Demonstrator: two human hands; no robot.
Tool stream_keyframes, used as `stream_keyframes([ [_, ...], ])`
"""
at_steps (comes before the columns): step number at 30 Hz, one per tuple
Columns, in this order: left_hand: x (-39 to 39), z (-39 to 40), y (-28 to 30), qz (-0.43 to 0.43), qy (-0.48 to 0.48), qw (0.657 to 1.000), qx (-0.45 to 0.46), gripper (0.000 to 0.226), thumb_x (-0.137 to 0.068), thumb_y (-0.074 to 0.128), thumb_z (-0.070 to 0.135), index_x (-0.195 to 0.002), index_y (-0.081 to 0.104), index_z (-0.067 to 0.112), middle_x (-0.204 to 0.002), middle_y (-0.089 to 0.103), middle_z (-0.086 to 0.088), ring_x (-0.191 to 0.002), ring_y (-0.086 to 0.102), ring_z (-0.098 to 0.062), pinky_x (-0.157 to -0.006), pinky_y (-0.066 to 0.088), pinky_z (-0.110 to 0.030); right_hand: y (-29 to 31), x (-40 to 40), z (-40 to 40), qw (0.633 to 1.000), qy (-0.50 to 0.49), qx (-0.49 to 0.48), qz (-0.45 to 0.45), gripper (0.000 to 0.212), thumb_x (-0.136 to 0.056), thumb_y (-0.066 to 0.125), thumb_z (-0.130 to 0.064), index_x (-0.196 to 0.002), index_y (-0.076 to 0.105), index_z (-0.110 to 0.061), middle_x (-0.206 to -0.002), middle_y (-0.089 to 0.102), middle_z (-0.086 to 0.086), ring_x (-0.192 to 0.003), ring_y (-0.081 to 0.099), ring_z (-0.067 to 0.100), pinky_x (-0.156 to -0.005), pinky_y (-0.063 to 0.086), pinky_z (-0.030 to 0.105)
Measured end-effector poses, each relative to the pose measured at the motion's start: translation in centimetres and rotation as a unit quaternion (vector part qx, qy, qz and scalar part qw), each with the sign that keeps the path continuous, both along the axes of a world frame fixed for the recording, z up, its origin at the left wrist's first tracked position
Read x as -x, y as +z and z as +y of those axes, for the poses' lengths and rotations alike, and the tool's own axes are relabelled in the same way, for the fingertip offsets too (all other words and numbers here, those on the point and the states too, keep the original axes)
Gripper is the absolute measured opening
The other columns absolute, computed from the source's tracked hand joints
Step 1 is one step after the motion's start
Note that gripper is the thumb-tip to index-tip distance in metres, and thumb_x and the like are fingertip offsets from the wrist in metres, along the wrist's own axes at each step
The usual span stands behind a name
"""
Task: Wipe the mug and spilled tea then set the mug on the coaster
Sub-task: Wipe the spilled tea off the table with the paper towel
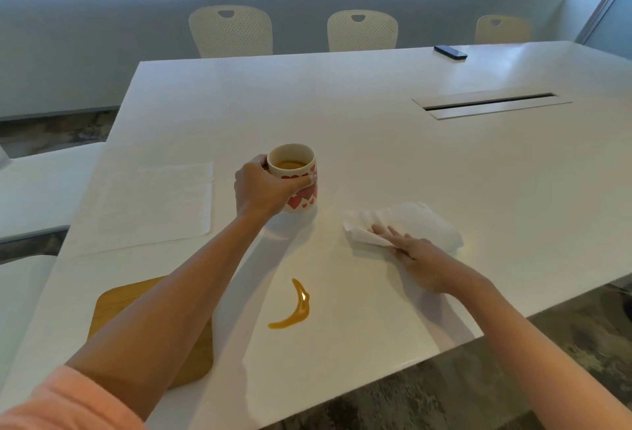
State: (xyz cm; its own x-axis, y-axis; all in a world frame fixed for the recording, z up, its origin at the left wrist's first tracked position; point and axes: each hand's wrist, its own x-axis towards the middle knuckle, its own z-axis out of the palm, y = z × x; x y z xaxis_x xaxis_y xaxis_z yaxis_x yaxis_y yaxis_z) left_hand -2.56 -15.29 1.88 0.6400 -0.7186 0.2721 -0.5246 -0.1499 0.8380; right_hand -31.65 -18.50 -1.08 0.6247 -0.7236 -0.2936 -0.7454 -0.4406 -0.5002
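A white mug [297,169] with red hearts, holding tea, stands on the white table [376,142]. My left hand [261,188] is wrapped around its left side. To the right, my right hand [415,258] lies flat, fingers apart, on a crumpled white paper towel [410,221]. A curved streak of spilled tea [295,308] lies on the table near me, between my forearms. A wooden coaster [113,303] sits at the near left, partly hidden under my left forearm.
A flat white napkin [154,205] lies left of the mug. A dark phone [450,52] rests at the far right, and a cable slot [490,104] is set in the tabletop. Three cream chairs [231,31] stand along the far edge.
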Motion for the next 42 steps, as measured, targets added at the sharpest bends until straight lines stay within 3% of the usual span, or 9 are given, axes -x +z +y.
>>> stream_keyframes([
  [5,0.8,-0.4,-0.7,-0.003,-0.018,1.0,-0.007,0.077,-0.06,0.081,0.066,-0.119,0.065,0.019,-0.114,0.072,0.001,-0.09,0.062,-0.011,-0.073,0.051,-0.024,-0.6,-0.4,0.3,0.999,-0.003,0.002,-0.038,0.05,-0.108,0.026,-0.012,-0.151,0.027,-0.039,-0.149,0.013,-0.03,-0.15,0.009,0.008,-0.115,0.001,0.019],
  [11,1.1,-0.6,-1.3,-0.01,-0.026,1.0,-0.007,0.078,-0.062,0.081,0.065,-0.121,0.064,0.018,-0.116,0.072,0.0,-0.092,0.061,-0.011,-0.075,0.052,-0.024,-1.5,-0.4,0.0,0.998,-0.036,-0.008,-0.042,0.051,-0.108,0.027,-0.015,-0.15,0.028,-0.042,-0.161,0.018,-0.017,-0.153,0.011,0.02,-0.124,0.005,0.036],
  [15,1.1,-0.7,-1.5,-0.013,-0.023,1.0,-0.006,0.077,-0.062,0.081,0.065,-0.121,0.064,0.017,-0.117,0.072,-0.001,-0.092,0.06,-0.01,-0.076,0.05,-0.024,-1.6,-1.0,0.6,0.997,-0.041,0.016,-0.058,0.049,-0.108,0.026,-0.011,-0.152,0.031,-0.032,-0.16,0.02,-0.018,-0.152,0.009,0.01,-0.117,0.0,0.019],
  [17,1.0,-0.9,-1.5,-0.013,-0.023,1.0,-0.006,0.078,-0.062,0.081,0.065,-0.121,0.064,0.017,-0.116,0.072,-0.001,-0.092,0.06,-0.01,-0.076,0.051,-0.024,-1.6,-1.5,0.9,0.996,-0.056,0.024,-0.057,0.048,-0.108,0.026,-0.012,-0.153,0.031,-0.03,-0.161,0.019,-0.017,-0.152,0.009,0.011,-0.114,0.002,0.018],
  [23,0.7,-1.5,-0.8,-0.013,-0.017,1.0,0.001,0.078,-0.062,0.081,0.066,-0.121,0.064,0.017,-0.116,0.071,0.0,-0.092,0.061,-0.011,-0.076,0.051,-0.025,-2.5,-4.3,1.2,0.992,-0.093,0.049,-0.063,0.05,-0.107,0.026,-0.013,-0.154,0.03,-0.027,-0.164,0.018,-0.011,-0.153,0.008,0.021,-0.124,0.007,0.037],
  [31,-0.2,-2.2,1.3,-0.016,0.006,1.0,0.021,0.08,-0.063,0.078,0.069,-0.123,0.063,0.018,-0.119,0.07,0.001,-0.092,0.061,-0.011,-0.074,0.048,-0.022,-0.8,-10.3,0.7,0.994,-0.077,0.049,-0.054,0.053,-0.106,0.025,-0.008,-0.156,0.024,-0.021,-0.166,0.014,-0.002,-0.153,0.005,0.025,-0.122,0.004,0.039],
  [36,-0.4,-2.0,1.6,-0.026,0.012,0.999,0.021,0.081,-0.062,0.079,0.068,-0.122,0.063,0.016,-0.118,0.071,-0.001,-0.091,0.06,-0.011,-0.075,0.05,-0.024,0.0,-12.8,2.2,0.998,-0.036,0.037,-0.034,0.053,-0.108,0.026,-0.013,-0.157,0.018,-0.029,-0.167,0.008,0.002,-0.153,0.005,0.033,-0.121,0.009,0.049],
  [42,0.5,-1.5,0.2,-0.028,-0.016,0.999,0.011,0.08,-0.061,0.079,0.068,-0.121,0.064,0.015,-0.116,0.071,-0.001,-0.09,0.06,-0.011,-0.074,0.049,-0.024,-0.8,-12.2,4.6,0.998,0.036,0.026,-0.036,0.051,-0.107,0.033,-0.024,-0.154,0.021,-0.042,-0.166,0.011,-0.006,-0.151,0.014,0.033,-0.119,0.02,0.057],
])
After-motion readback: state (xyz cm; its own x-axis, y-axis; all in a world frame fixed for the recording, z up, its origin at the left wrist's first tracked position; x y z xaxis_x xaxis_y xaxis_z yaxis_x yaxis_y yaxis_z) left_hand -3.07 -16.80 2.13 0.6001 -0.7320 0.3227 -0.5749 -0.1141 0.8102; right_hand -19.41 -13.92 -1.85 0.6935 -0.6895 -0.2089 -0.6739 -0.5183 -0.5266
